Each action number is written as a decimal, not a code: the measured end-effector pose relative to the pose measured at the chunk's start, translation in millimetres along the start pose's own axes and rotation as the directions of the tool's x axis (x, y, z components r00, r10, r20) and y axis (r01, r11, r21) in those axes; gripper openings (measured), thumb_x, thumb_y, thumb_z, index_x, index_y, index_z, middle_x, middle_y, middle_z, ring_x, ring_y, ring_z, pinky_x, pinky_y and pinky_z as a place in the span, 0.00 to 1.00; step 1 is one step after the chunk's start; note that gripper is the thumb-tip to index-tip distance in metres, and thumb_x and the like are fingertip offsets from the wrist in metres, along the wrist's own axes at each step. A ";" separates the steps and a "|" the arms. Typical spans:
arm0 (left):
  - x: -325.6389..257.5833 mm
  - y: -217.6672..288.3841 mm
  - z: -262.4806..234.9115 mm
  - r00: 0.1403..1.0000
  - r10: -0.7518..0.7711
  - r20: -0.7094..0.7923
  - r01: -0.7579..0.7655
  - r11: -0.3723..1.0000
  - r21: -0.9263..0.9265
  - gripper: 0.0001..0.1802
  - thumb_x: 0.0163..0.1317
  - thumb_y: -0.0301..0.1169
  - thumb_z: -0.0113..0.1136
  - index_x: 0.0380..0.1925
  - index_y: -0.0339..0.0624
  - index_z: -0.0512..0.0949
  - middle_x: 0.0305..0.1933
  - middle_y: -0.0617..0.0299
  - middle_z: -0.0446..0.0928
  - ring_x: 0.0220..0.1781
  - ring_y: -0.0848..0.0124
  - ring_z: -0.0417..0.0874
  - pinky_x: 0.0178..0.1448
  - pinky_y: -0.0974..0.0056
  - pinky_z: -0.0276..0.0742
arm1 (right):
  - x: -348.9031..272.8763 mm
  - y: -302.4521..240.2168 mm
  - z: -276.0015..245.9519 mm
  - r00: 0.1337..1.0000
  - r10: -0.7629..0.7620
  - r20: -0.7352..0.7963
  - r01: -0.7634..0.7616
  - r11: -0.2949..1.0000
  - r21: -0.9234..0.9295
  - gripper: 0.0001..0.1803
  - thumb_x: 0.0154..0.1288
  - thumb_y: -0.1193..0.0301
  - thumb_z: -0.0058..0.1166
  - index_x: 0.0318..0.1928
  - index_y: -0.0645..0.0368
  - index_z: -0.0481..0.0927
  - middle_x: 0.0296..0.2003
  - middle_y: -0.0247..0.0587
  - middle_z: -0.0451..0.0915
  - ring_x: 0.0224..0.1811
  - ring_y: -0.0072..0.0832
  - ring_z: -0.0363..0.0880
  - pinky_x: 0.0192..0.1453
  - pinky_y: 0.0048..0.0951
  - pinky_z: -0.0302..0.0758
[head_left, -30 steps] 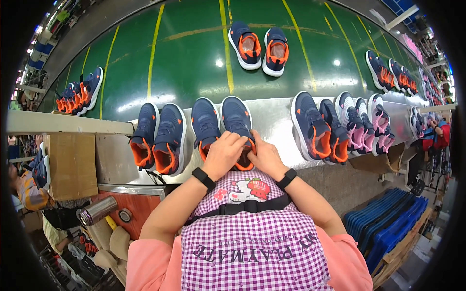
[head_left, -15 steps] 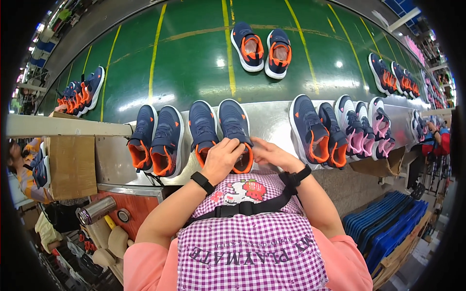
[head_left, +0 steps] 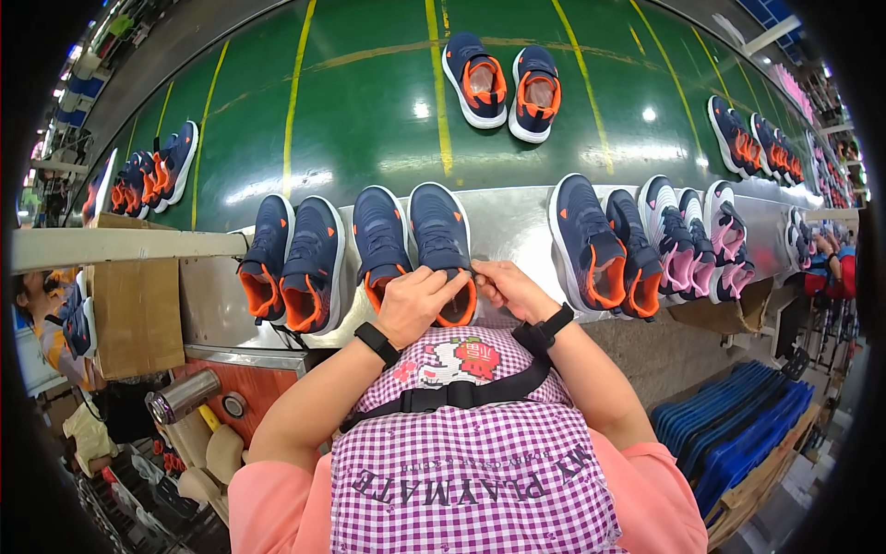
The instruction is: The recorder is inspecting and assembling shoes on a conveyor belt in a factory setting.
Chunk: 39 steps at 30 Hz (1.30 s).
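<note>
A navy sneaker [head_left: 439, 218] with an orange lining and white sole stands on the metal ledge, toe away from me. My left hand [head_left: 411, 305] is closed on the strap area at its opening, covering part of the collar. From the right, my right hand [head_left: 509, 288] pinches at the strap's end with thumb and forefinger; its other fingers are curled. The matching sneaker [head_left: 379, 226] stands just left, its heel partly behind my left hand.
Another navy pair [head_left: 312, 245] stands left on the ledge [head_left: 517, 226]. Navy sneakers [head_left: 583, 231] and pink-lined sneakers [head_left: 666, 222] stand right. Beyond, a green conveyor belt [head_left: 369, 111] carries a navy pair [head_left: 533, 92]. A pale rail [head_left: 129, 244] crosses at left.
My right hand's fingers have closed from a looser, spread pose into a pinch at the sneaker's strap. My left hand stays at the opening. The pair on the belt has shifted slightly right.
</note>
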State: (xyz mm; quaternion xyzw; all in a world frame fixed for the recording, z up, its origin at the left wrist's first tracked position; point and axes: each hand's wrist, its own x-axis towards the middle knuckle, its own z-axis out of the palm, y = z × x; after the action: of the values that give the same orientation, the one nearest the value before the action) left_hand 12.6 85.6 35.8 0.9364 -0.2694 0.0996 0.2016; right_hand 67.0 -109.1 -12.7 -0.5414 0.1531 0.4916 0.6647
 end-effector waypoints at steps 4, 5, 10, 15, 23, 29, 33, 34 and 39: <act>6.3 2.9 2.1 1.000 0.010 0.018 -0.011 0.999 0.047 0.20 0.46 0.27 0.58 0.43 0.45 0.79 0.26 0.68 0.69 0.30 0.71 0.73 0.31 0.67 0.72 | 2.9 -6.1 7.8 0.888 -0.434 -0.153 0.346 0.849 -0.399 0.21 0.67 0.60 0.48 0.20 0.59 0.74 0.15 0.29 0.70 0.15 0.18 0.65 0.21 0.23 0.62; 5.2 5.0 1.5 1.000 -0.004 0.019 0.003 0.998 0.061 0.18 0.46 0.28 0.57 0.41 0.45 0.80 0.26 0.68 0.69 0.30 0.71 0.73 0.32 0.66 0.71 | -2.8 -20.7 17.8 0.890 -0.430 -0.151 0.344 0.850 -0.398 0.21 0.67 0.60 0.48 0.20 0.59 0.74 0.15 0.29 0.70 0.15 0.18 0.65 0.21 0.23 0.62; 9.0 4.1 0.9 0.999 0.017 0.027 -0.019 0.997 0.074 0.16 0.47 0.28 0.56 0.39 0.45 0.80 0.26 0.68 0.69 0.30 0.71 0.73 0.35 0.65 0.68 | -6.2 -70.0 28.7 0.937 -0.350 0.010 0.336 0.891 -0.304 0.19 0.69 0.60 0.47 0.24 0.57 0.75 0.16 0.26 0.70 0.17 0.12 0.64 0.20 0.17 0.59; 7.9 0.8 1.6 0.999 -0.016 0.051 0.013 0.999 0.048 0.17 0.47 0.28 0.56 0.40 0.44 0.79 0.27 0.67 0.70 0.32 0.70 0.73 0.36 0.65 0.69 | -4.5 -40.9 -5.2 0.986 -0.161 0.036 0.164 0.983 -0.078 0.18 0.70 0.61 0.45 0.26 0.58 0.76 0.18 0.29 0.74 0.17 0.16 0.68 0.22 0.17 0.66; 7.6 0.9 0.3 0.995 -0.034 0.089 0.031 0.999 0.027 0.18 0.47 0.29 0.55 0.42 0.45 0.79 0.28 0.68 0.70 0.33 0.70 0.73 0.35 0.64 0.70 | -2.0 -4.5 -12.6 0.997 -0.044 0.058 0.037 0.992 0.117 0.17 0.69 0.62 0.47 0.24 0.57 0.75 0.16 0.28 0.71 0.14 0.16 0.64 0.19 0.18 0.61; 11.8 0.8 -0.2 0.997 -0.035 0.076 0.034 0.999 0.013 0.18 0.47 0.28 0.55 0.42 0.46 0.79 0.28 0.68 0.69 0.33 0.70 0.73 0.34 0.63 0.71 | 0.9 -1.7 -12.0 0.998 -0.033 0.062 0.024 0.990 0.140 0.17 0.68 0.62 0.48 0.22 0.54 0.73 0.14 0.25 0.66 0.14 0.15 0.58 0.18 0.19 0.53; 12.0 0.0 -1.3 0.996 -0.034 0.082 0.033 0.999 0.013 0.19 0.47 0.27 0.56 0.42 0.45 0.79 0.28 0.67 0.69 0.32 0.70 0.73 0.34 0.64 0.72 | 5.4 1.1 -13.0 0.993 0.017 0.113 -0.035 0.987 0.159 0.18 0.68 0.61 0.48 0.21 0.54 0.72 0.14 0.24 0.64 0.14 0.14 0.56 0.18 0.19 0.52; 12.2 0.0 -1.3 0.997 -0.034 0.073 0.034 0.999 0.005 0.19 0.46 0.27 0.56 0.42 0.45 0.79 0.27 0.67 0.69 0.32 0.70 0.73 0.34 0.64 0.72 | 6.1 1.6 -12.5 0.993 0.018 0.115 -0.036 0.987 0.158 0.18 0.68 0.61 0.48 0.21 0.54 0.72 0.14 0.24 0.64 0.14 0.14 0.56 0.18 0.19 0.52; 15.1 1.5 0.4 0.998 -0.016 0.054 0.017 1.000 -0.021 0.18 0.45 0.25 0.57 0.40 0.44 0.80 0.26 0.66 0.69 0.30 0.69 0.73 0.33 0.65 0.71 | 11.1 7.9 -22.2 0.975 0.093 0.203 -0.139 0.964 0.225 0.21 0.66 0.56 0.53 0.18 0.50 0.69 0.11 0.20 0.57 0.10 0.13 0.49 0.14 0.21 0.43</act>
State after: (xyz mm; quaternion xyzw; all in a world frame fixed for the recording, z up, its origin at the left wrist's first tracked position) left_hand 24.4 77.2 40.3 0.9387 -0.2681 0.0699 0.2052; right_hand 73.0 -123.6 -33.5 -0.3984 0.1779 0.5576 0.7062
